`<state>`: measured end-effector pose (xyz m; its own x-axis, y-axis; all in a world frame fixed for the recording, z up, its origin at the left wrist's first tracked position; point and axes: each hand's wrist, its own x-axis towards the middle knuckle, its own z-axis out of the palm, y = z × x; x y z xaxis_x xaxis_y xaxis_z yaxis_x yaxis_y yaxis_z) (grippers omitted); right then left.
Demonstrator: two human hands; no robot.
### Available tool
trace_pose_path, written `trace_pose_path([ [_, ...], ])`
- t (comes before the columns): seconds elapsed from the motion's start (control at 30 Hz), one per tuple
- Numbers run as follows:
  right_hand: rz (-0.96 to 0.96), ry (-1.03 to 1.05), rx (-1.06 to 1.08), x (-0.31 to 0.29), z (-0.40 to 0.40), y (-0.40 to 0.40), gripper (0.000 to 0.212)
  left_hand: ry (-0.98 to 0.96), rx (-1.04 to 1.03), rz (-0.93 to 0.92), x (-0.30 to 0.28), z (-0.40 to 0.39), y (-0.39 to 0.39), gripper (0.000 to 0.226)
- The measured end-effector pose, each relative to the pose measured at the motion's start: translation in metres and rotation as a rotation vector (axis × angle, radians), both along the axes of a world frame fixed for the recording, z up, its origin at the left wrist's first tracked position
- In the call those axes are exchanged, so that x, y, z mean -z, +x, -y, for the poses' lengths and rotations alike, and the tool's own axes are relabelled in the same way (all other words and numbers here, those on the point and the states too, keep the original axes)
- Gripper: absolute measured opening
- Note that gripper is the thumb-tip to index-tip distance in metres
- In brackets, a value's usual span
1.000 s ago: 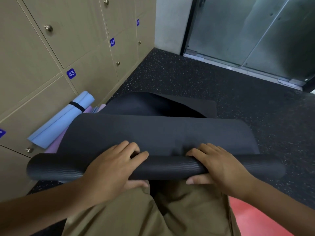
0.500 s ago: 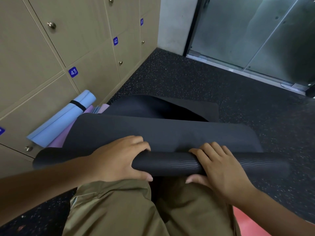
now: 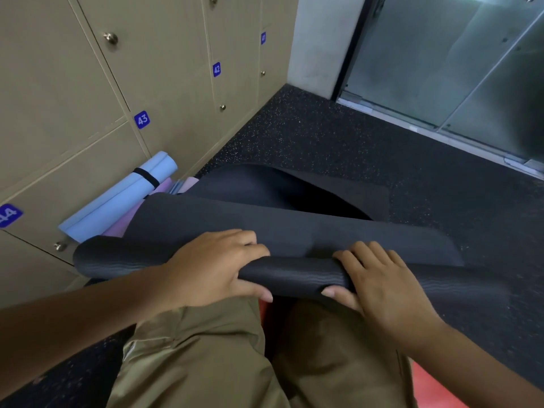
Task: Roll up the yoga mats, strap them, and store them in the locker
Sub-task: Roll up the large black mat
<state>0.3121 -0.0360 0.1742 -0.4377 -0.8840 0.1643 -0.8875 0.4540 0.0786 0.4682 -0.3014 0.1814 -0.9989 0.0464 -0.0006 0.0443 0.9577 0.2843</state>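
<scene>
A black yoga mat (image 3: 294,228) lies on the dark floor in front of my knees, its near end wound into a thin roll (image 3: 294,276) running left to right. My left hand (image 3: 215,269) wraps over the roll left of centre, thumb underneath. My right hand (image 3: 379,281) grips it right of centre, thumb underneath too. The mat's unrolled far part is buckled upward. A light blue mat (image 3: 117,201), rolled and held by a black strap (image 3: 145,177), leans against the lockers at the left, with a purple mat (image 3: 129,216) partly hidden beneath it.
Tan lockers (image 3: 164,92) numbered 41 to 44 line the left wall, doors closed. Glass doors (image 3: 459,63) stand at the far right. Speckled black floor (image 3: 338,136) stretches beyond the mat. My khaki-clad knees (image 3: 223,357) fill the bottom, red flooring (image 3: 432,387) beside them.
Both hands have rolled the black mat slightly forward and regripped, thumbs now under the roll. The view has shifted, so the lockers and blue mat appear further right.
</scene>
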Motion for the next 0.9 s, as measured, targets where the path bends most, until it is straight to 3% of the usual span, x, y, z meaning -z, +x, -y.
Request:
trace_pose_path([
  [0.13, -0.09, -0.036, 0.06, 0.009, 0.0, 0.01, 0.084, 0.154, -0.049, 0.21, -0.01, 0.008, -0.015, 0.06],
  [0.33, -0.021, -0.05, 0.031, 0.013, 0.01, -0.01, 0.082, 0.235, -0.106, 0.255, -0.01, 0.014, -0.029, 0.051],
  [0.47, 0.075, -0.01, 0.01, 0.008, 0.017, -0.025, 0.079, 0.24, -0.139, 0.055, -0.008, 0.014, -0.025, 0.064],
  [0.6, 0.307, 0.103, 0.043, -0.007, 0.03, -0.04, 0.089, -0.062, -0.073, -0.361, 0.007, 0.002, -0.011, 0.059],
  [0.73, 0.42, 0.176, 0.048, -0.012, 0.037, -0.048, 0.088, -0.211, -0.071, -0.374, 0.025, -0.003, -0.007, 0.081],
  [0.9, 0.21, -0.029, 0.057, -0.002, 0.034, -0.036, 0.073, -0.157, -0.035, -0.339, 0.026, 0.008, -0.015, 0.073],
])
